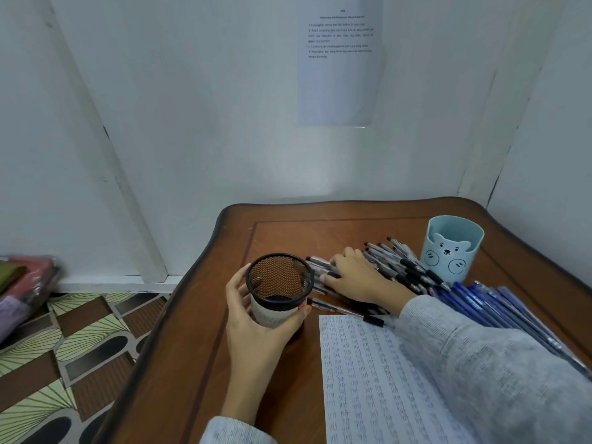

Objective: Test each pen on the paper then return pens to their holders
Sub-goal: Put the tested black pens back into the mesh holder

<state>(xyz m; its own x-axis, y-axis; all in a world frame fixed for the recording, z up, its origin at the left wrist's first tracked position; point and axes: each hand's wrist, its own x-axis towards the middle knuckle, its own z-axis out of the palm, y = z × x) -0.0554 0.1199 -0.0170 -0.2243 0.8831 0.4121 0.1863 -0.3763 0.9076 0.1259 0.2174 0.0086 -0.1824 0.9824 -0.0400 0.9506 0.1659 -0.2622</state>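
- Our left hand (256, 318) grips the black mesh holder (279, 285). The fingers curl round its left wall and the thumb presses its near right side.
- The holder is upright with its mouth open towards us. We cannot tell what lies at its dark bottom.
- Our right hand (358, 277) rests palm down on the pile of black pens (400, 264), just right of the holder.
- Its fingers lie close together and bend over the pens, pointing at the holder's rim, with the thumb set apart nearer us. We cannot tell whether they pinch a pen.
- More black pens fan out past the knuckles, towards the pale blue bear holder (453, 251), which stands upright beyond them.
- The blue pens (499, 302) lie in a row right of the wrist, beside the grey sleeve (480, 363).
- The paper (362, 379), filled with test scribbles, lies under that forearm, near the left thumb.
- 1 black pen (346, 310) lies along its top edge.
- All of this sits on the brown table (198, 347).
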